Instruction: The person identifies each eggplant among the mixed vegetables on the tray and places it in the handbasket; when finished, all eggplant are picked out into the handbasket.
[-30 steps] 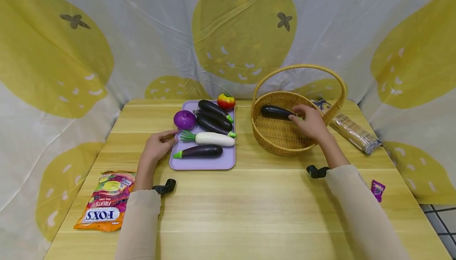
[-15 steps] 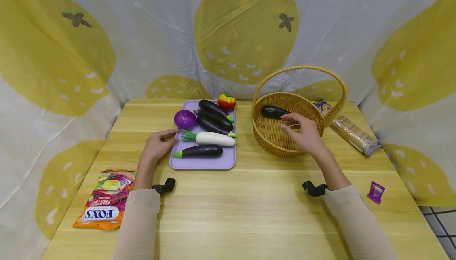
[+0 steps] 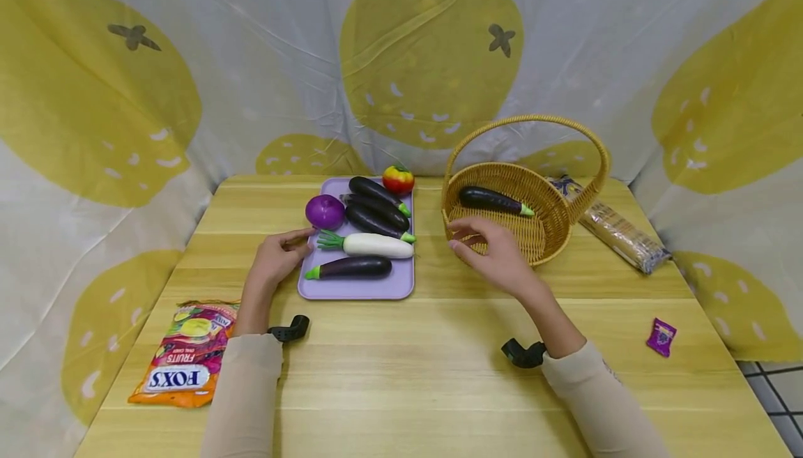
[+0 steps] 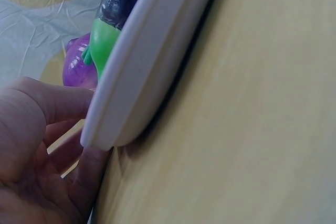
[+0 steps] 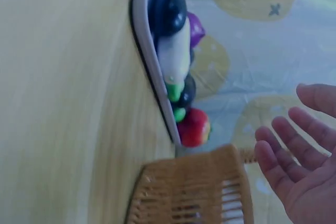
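My left hand (image 3: 279, 259) is at the left edge of the lilac tray (image 3: 401, 287); in the left wrist view its thumb and fingers pinch the tray's rim (image 4: 113, 114). On the tray lie several dark eggplants (image 3: 351, 268), a white radish (image 3: 376, 245) and a purple onion (image 3: 325, 212); a red-yellow tomato-like fruit (image 3: 398, 179) is at its back right corner. My right hand (image 3: 495, 256), fingers loosely bent around nothing, hovers over the front left rim of the wicker basket (image 3: 552, 249). One eggplant (image 3: 489, 200) lies inside, green stem to the right.
The basket's tall handle (image 3: 527, 118) arches above it. Behind its right side lies a long clear packet (image 3: 621, 235). A small purple candy (image 3: 661, 337) is at the right, and a Fox's candy bag (image 3: 185, 357) lies beside my left forearm. A fruit-print cloth (image 3: 276, 60) hangs behind the table.
My right hand has let go of the eggplant in the basket and moved left and toward me, to the basket's front left rim. The left hand has stayed at the tray.
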Demonstrator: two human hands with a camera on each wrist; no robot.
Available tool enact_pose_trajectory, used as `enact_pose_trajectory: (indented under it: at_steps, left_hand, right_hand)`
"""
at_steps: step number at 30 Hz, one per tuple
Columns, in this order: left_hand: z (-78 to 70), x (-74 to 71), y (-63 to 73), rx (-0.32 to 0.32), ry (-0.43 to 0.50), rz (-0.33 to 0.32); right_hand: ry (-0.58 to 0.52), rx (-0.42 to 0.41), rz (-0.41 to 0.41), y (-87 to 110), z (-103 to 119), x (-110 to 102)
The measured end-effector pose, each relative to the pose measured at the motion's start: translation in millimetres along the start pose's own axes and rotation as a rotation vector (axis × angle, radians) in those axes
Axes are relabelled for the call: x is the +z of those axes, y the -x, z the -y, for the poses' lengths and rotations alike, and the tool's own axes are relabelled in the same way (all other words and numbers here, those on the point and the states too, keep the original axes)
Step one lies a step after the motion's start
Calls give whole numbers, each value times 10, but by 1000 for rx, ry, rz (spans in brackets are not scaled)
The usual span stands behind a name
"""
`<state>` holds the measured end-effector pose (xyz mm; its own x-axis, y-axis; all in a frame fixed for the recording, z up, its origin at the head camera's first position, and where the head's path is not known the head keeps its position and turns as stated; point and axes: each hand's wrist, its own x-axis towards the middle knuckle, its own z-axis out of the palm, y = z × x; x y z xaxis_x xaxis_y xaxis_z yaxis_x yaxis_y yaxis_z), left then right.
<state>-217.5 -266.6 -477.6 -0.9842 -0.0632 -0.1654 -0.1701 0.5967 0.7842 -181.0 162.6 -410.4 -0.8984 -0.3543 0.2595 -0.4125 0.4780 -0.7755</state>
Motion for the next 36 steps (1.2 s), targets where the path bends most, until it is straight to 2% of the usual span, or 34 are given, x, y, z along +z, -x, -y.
enact_pose_trajectory:
  at_steps: [7,14,24,31,36]
  left_hand:
    - [-13,15,-32,21,9,-17]
    - [-23,22,-42,19,19,-14]
    - [1,12,-27,14,23,-10]
    - [15,4,-9,13,17,-9]
    - [33,11,-15,10,13,-3]
  right_hand:
    - [-13,-14,100,-99,53,291]
    - [-87,2,186,-185,65,566]
    - [-124,-23,196,-283,58,740]
    - [-130,31,216,-305,37,837]
    - [-92,73,219,-304,33,898]
